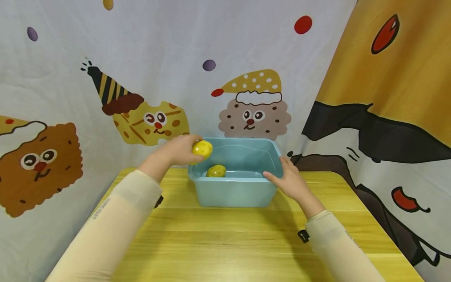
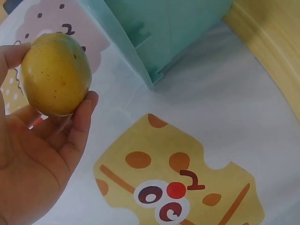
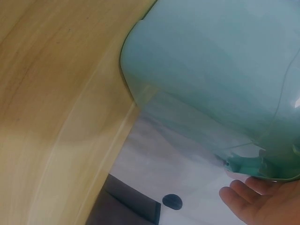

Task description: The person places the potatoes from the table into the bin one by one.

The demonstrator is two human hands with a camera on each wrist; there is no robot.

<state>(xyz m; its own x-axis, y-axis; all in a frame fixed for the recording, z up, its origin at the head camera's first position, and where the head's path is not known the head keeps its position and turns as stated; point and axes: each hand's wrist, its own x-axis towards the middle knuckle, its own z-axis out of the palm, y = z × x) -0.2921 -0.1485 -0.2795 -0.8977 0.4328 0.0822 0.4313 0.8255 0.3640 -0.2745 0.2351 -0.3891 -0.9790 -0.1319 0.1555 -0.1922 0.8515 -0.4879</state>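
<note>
My left hand point(image 1: 179, 150) holds a yellow, dark-specked potato point(image 1: 202, 149) above the left rim of a light blue plastic bin point(image 1: 237, 192). In the left wrist view the thumb and fingers grip this potato point(image 2: 56, 75) from its sides. A second, greener-yellow potato point(image 1: 216, 171) lies inside the bin, toward the left; its lower part is hidden by the front wall. At the bin's front right corner, my right hand point(image 1: 290, 180) holds the rim, thumb over the edge and fingers along the outside. In the right wrist view the fingers point(image 3: 239, 194) reach under the rim.
The bin stands near the back of a wooden table point(image 1: 225, 239). Close behind it hangs a white cloth point(image 1: 169, 47) printed with cartoon biscuits and cheese. Dark straps point(image 1: 303, 235) show at both wrists.
</note>
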